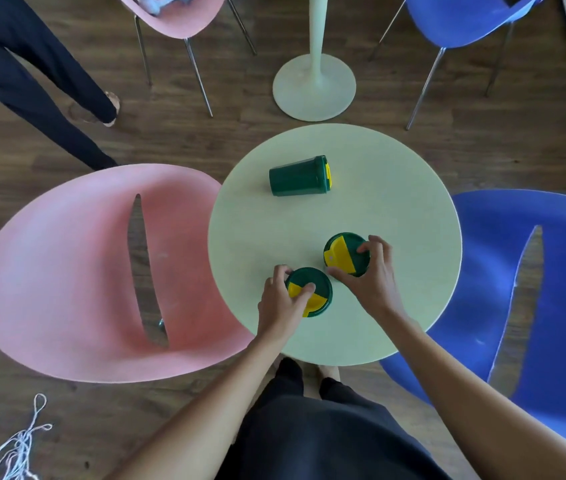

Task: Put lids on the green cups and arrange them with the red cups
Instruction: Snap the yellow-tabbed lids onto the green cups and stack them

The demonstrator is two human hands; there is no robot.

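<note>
Lidded green cups on a round worktop (395, 188).
Left hand (283, 301) fingers grasp the near cup (319, 289); right hand (368, 271) grasps another (357, 254), both green-and-yellow-lidded; a third (297, 176) lies sideways.

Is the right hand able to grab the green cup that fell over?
Probably yes. The tipped green cup lies across bare table with nothing between, but the right hand is busy holding an upright cup.

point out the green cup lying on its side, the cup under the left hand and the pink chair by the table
tipped green cup (295, 177), head view, on its side wall
left-hand cup (321, 287), head view, on its green lid
pink chair (66, 271), head view, on the seat
</note>
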